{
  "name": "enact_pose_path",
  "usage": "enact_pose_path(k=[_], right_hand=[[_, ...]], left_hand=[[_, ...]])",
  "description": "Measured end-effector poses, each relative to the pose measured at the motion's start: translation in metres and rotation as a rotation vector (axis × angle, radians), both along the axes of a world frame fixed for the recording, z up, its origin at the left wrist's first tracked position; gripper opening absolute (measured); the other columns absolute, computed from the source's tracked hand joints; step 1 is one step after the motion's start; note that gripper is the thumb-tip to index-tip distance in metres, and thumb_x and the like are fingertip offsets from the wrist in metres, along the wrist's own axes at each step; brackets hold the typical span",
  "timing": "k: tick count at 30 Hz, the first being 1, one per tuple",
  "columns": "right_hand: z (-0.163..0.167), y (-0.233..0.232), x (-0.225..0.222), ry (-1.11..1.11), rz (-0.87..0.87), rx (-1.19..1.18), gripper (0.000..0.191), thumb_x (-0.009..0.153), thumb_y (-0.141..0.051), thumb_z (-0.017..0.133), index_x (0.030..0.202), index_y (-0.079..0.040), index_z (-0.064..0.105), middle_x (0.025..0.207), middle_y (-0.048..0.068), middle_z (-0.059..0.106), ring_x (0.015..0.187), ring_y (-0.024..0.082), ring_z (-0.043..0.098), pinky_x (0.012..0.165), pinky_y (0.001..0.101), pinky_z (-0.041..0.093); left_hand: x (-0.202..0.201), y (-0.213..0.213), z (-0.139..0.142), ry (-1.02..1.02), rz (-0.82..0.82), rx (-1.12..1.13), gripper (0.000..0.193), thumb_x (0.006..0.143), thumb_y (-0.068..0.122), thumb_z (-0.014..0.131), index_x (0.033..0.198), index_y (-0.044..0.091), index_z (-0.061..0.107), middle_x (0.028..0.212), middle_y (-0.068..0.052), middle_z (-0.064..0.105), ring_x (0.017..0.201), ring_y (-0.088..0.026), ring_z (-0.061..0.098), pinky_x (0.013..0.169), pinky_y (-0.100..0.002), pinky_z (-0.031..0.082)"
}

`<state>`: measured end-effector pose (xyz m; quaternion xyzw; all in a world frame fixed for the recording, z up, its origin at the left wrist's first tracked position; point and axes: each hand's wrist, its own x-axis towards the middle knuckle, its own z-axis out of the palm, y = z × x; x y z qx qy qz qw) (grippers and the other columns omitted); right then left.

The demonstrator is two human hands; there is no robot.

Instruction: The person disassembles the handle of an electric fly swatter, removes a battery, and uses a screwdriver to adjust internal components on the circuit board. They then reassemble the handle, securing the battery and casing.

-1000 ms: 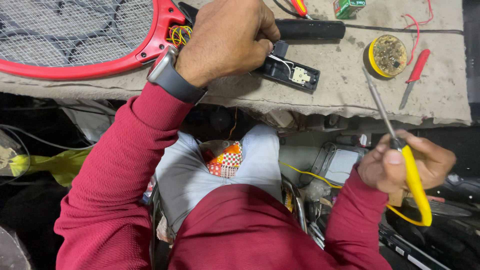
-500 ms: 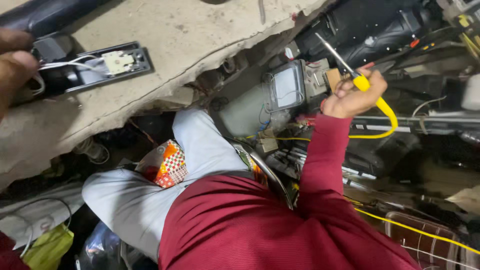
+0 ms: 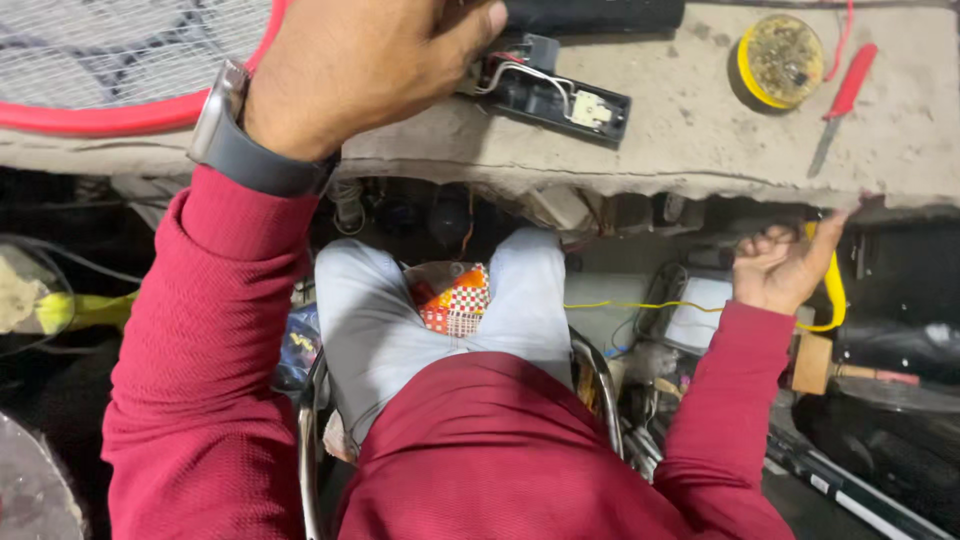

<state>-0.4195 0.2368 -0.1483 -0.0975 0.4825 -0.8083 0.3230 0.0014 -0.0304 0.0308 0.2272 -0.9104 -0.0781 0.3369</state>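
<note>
Right now your left hand (image 3: 360, 70) sits at the top centre of the frame, wrist bent and knuckles toward the camera, fingers curled down over the neck of the red-rimmed mesh racket (image 3: 120, 60) that fills the upper left. Your thumb reaches right, toward the opened black handle casing (image 3: 550, 95) with its white wires and small white part, which lies just beside the hand on the worn grey surface (image 3: 680, 150). A dark watch (image 3: 235, 140) rides your wrist above the red sleeve.

Your right hand (image 3: 785, 265) is low at the right of the frame, under the surface's front edge, palm turned up and fingers clenched around a yellow-handled tool (image 3: 833, 285); only the yellow handle shows behind the fingers. That forearm rises steeply from the lower right.

On the surface at the upper right lie a round yellow tin (image 3: 780, 60) and, just right of it, a red-handled screwdriver (image 3: 842, 100).
</note>
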Motion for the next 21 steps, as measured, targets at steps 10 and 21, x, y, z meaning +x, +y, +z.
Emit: enact_pose_path(k=[10,21], right_hand=[[-0.006,-0.027,0.112,0.95,-0.398,0.094,0.037,0.099,-0.037,0.075,0.098,-0.007,0.054,0.072,0.003,0.051,0.059,0.012,0.046,0.055,0.0298,0.036],[0.182,-0.151,0.212,2.066,0.368,-0.03,0.038,0.087,-0.029,0.089,0.109,-0.004,0.072,0.123,0.013,0.059,0.127,0.033,0.046,0.11,0.0479,0.034]], left_hand=[[0.077,0.056,-0.009,0.291,0.037,-0.089,0.015,0.101,-0.004,0.076,0.112,0.001,0.067,0.096,-0.01,0.064,0.088,-0.028,0.063,0.076,-0.037,0.048],[0.06,0.054,-0.061,0.361,0.057,-0.056,0.02,0.096,0.003,0.083,0.11,0.004,0.069,0.098,-0.006,0.067,0.087,-0.027,0.064,0.072,-0.038,0.05]])
